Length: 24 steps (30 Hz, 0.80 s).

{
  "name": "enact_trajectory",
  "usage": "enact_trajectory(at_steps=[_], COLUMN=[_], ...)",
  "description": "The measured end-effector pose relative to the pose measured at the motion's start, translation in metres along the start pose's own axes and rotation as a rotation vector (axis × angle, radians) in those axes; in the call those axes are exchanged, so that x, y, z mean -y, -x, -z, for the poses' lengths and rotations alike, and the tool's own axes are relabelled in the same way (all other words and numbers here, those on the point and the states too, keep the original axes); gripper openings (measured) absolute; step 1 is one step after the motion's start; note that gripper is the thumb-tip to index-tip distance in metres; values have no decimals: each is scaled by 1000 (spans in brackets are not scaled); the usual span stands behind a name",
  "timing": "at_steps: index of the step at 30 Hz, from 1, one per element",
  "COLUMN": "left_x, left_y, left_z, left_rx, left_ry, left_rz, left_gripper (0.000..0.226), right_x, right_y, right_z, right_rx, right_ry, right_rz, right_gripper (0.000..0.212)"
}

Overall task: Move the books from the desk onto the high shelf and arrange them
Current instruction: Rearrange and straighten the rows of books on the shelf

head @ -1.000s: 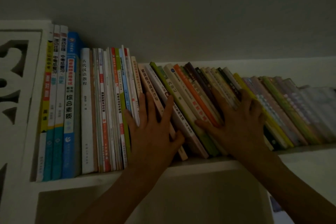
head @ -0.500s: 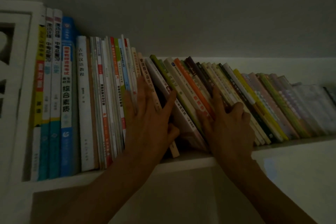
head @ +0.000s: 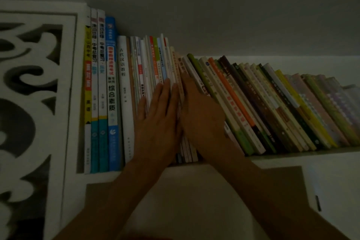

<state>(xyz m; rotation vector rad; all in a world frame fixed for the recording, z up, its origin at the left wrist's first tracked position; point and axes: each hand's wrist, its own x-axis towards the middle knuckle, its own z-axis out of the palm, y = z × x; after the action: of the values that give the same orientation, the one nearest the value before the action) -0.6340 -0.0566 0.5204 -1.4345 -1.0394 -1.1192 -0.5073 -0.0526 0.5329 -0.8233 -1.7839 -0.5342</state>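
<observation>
Head view, dim light. Books (head: pixel 243 103) stand in one row on the high shelf (head: pixel 303 157), spines facing out. The left group is upright, long axis vertical; those right of centre lean with tops tipped left. Left hand (head: pixel 158 122) lies flat on thin upright spines, fingers straight and together. Right hand (head: pixel 202 117) touches it, pressing the first leaning books; its fingers are too dark to read.
</observation>
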Motion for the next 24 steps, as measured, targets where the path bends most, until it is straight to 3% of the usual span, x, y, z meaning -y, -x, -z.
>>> enact_trajectory(at_steps=[1,4,9,11,15,20,24], left_x=[-1,0,14,15,15,21,26], left_y=[-3,2,4,1,3,3,6], left_z=[2,9,19,20,16,12,10], left_rx=[-11,29,47,66,91,69,64], left_ry=[0,10,-23,-10,-24,-34,3], left_rz=[-14,7,-26,-17,-32,-74,-105], left_gripper=[64,60,61,63,69,71,72], right_x=[27,14,-38,-48,-44,-44,-25], right_y=[-3,6,32,38,48,43,30], right_z=[17,24,33,32,31,29,16], right_rx=[20,-89,-265,-278,-67,-41,16], right_ry=[-7,-124,234,350,461,588,386], right_rz=[-73,24,16,-65,-205,-156,-159], right_gripper=[43,41,20,23,39,43,43])
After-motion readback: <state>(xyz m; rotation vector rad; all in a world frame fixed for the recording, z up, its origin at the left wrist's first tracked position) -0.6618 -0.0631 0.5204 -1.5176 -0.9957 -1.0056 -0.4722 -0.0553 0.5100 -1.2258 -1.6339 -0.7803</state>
